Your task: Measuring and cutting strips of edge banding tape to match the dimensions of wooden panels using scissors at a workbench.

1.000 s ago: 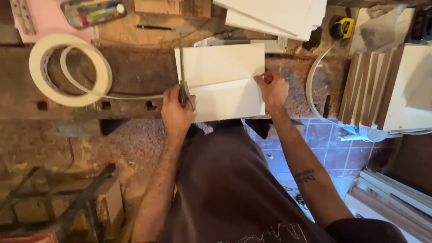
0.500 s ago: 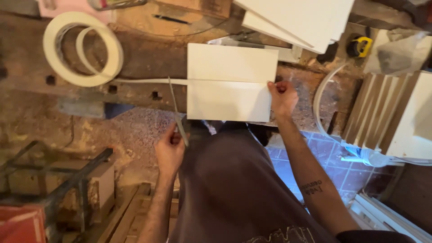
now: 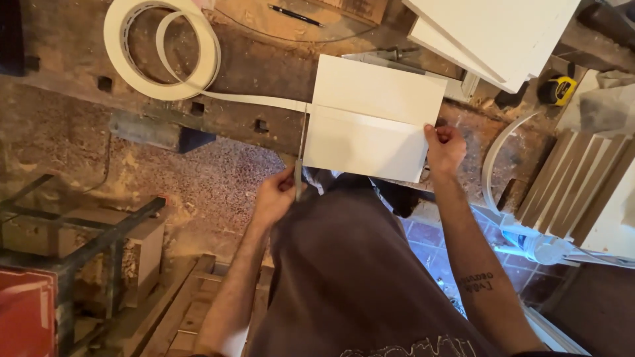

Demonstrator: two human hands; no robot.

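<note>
Two hands work here. Her left hand [image 3: 274, 195] grips scissors [image 3: 301, 155] at the tape [image 3: 258, 101] by the white board [image 3: 370, 119] on the bench. Right hand [image 3: 444, 147] pinches the board's right edge. A crooked snip could tear the tape.

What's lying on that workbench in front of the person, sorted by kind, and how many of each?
White boards: 3, one under the hands, two stacked behind
Rolls of white edging tape: 1
Pens: 1
Tape measures: 1
Thin blade tools: 1, in the left hand
Total: 7
</note>
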